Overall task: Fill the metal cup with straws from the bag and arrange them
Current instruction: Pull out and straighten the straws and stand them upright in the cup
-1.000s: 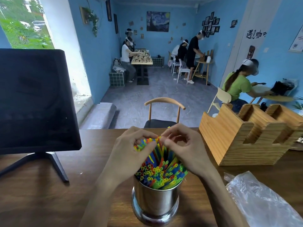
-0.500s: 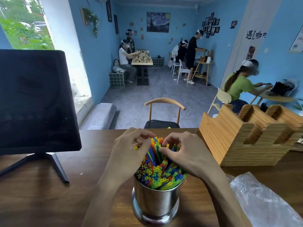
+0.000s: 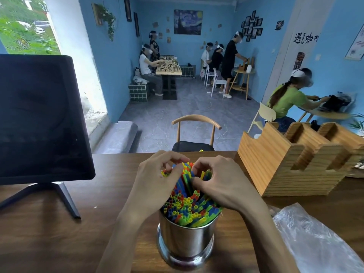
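A shiny metal cup (image 3: 185, 239) stands on the wooden table (image 3: 59, 233) right in front of me, packed with several colourful straws (image 3: 187, 205) that lean towards me. My left hand (image 3: 157, 180) pinches straw tops at the far left of the bunch with curled fingers. My right hand (image 3: 220, 182) curls over the far right straws, its thumb and fingers pinching some tops. The clear plastic bag (image 3: 315, 239) lies crumpled and flat at the right of the cup.
A dark monitor (image 3: 39, 119) on a stand occupies the left of the table. A wooden organiser box (image 3: 285, 160) sits at the right rear. A wooden chair (image 3: 195, 134) stands beyond the table's far edge. Several people work at tables further back.
Both hands have dropped slightly and spread apart across the straw tops, pressing the bunch lower; the straws that stood taller between the fingers a second ago now sit further down.
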The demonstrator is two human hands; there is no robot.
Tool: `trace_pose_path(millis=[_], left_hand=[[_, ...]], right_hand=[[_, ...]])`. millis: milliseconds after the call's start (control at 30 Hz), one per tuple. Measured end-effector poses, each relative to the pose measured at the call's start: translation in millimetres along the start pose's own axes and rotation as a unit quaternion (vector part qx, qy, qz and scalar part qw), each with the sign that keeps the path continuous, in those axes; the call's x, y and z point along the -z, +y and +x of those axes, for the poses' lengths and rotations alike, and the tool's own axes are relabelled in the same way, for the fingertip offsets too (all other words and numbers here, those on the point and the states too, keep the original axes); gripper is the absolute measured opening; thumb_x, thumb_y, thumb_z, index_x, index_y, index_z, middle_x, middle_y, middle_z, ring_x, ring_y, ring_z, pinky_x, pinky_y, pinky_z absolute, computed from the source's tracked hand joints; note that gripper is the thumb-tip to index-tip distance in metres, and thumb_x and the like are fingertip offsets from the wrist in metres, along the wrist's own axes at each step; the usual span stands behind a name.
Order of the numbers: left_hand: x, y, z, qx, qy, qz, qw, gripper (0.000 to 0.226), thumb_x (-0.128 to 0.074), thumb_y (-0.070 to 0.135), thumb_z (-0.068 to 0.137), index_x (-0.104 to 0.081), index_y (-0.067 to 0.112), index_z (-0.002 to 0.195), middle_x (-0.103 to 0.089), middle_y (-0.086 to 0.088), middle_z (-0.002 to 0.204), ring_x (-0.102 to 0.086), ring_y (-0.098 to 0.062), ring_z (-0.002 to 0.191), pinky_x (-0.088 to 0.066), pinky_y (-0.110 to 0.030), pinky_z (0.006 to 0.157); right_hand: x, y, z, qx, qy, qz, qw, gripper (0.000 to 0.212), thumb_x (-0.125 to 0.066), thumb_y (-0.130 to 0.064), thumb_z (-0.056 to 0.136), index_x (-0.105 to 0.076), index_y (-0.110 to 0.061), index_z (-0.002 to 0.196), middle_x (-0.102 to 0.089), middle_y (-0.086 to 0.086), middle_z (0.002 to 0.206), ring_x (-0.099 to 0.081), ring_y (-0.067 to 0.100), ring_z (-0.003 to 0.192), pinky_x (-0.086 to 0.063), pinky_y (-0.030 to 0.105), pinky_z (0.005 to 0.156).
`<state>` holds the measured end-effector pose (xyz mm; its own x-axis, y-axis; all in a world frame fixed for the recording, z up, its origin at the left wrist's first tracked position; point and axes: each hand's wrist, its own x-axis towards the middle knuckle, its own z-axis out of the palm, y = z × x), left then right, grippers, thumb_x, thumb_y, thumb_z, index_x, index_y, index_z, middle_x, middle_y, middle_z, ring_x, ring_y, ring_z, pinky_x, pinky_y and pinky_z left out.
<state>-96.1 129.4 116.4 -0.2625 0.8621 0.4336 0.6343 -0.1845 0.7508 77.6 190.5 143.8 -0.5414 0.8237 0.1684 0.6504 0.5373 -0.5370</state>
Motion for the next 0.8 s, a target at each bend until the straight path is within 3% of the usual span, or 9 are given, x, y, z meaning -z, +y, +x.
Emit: trace_pose_path(millis=[133,367,533,667,800], left_hand=[[0,0,0,0.0,-0.001,-0.005,1.0,0.018,-0.067,0.024,0.094,-0.073,0.041,0.097,-0.067,0.019,0.098,-0.063,-0.003,0.097,-0.046,-0.01,0.08],[1,2,-2,0.002,-0.007,-0.001,1.0,0.018,-0.066,0.025,0.095,-0.072,0.042,0.097,-0.067,0.021,0.099,-0.061,0.0,0.099,-0.046,-0.008,0.079],[2,4,-3,-0.016,-0.021,0.027,0.999,0.017,-0.067,0.033,0.092,-0.072,0.049,0.092,-0.063,0.024,0.1,-0.054,-0.001,0.108,-0.04,-0.018,0.086],[5,10,-4,-0.066,0.019,0.017,0.997,0.018,-0.069,0.034,0.089,-0.07,0.05,0.098,-0.067,0.025,0.1,-0.056,-0.007,0.111,-0.042,-0.018,0.088],[11,19,-9,-0.119,0.031,-0.046,0.991,0.037,-0.077,0.013,0.087,-0.073,0.038,0.114,-0.069,0.017,0.099,-0.066,-0.013,0.1,-0.049,-0.016,0.085]], right_hand=[[-2,0,2,0.002,-0.008,0.007,1.0,0.027,-0.075,-0.06,0.079,-0.065,-0.036,0.085,-0.066,-0.021,0.085,-0.06,0.003,0.09,-0.05,0.041,0.093],[-4,5,3,0.013,0.002,0.021,1.0,0.017,-0.072,-0.051,0.085,-0.065,-0.035,0.082,-0.065,-0.019,0.085,-0.059,0.006,0.094,-0.048,0.046,0.097],[-2,6,0,0.048,0.016,0.093,0.994,0.023,-0.073,-0.057,0.082,-0.064,-0.037,0.073,-0.068,-0.025,0.082,-0.06,-0.001,0.089,-0.045,0.051,0.095],[7,4,-1,0.058,0.051,0.191,0.979,0.018,-0.079,-0.051,0.078,-0.073,-0.035,0.084,-0.071,-0.022,0.088,-0.065,0.0,0.093,-0.053,0.043,0.091],[10,1,-3,0.071,0.054,0.253,0.963,0.026,-0.082,-0.043,0.078,-0.068,-0.032,0.096,-0.075,-0.013,0.086,-0.07,0.005,0.091,-0.055,0.038,0.087]])
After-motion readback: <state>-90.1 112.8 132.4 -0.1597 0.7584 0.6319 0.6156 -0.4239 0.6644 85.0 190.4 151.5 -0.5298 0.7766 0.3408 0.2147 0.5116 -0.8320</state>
